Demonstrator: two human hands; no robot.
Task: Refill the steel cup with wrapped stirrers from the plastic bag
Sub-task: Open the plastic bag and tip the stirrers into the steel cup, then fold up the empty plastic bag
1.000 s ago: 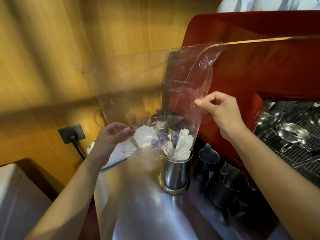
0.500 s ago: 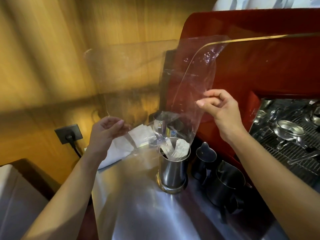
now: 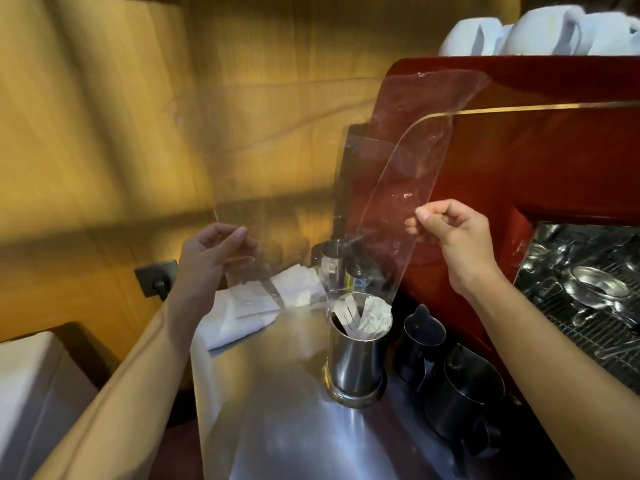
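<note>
No readable text anywhere in view.

The white paper wrappers of the stirrers point(image 3: 367, 317) standing in the steel cup point(image 3: 356, 362) show no print that can be made out. The clear plastic bag point(image 3: 398, 188) held above the cup is unmarked as far as can be seen. Just right of the cup, the dark pitchers point(image 3: 460, 386) carry no visible logo, and the red machine panel point(image 3: 536, 161) behind the cup has only a plain gold trim line, with no badge or lettering legible. The wall socket point(image 3: 156, 278), well left of the cup, is too small and blurred to show any marking.
</note>
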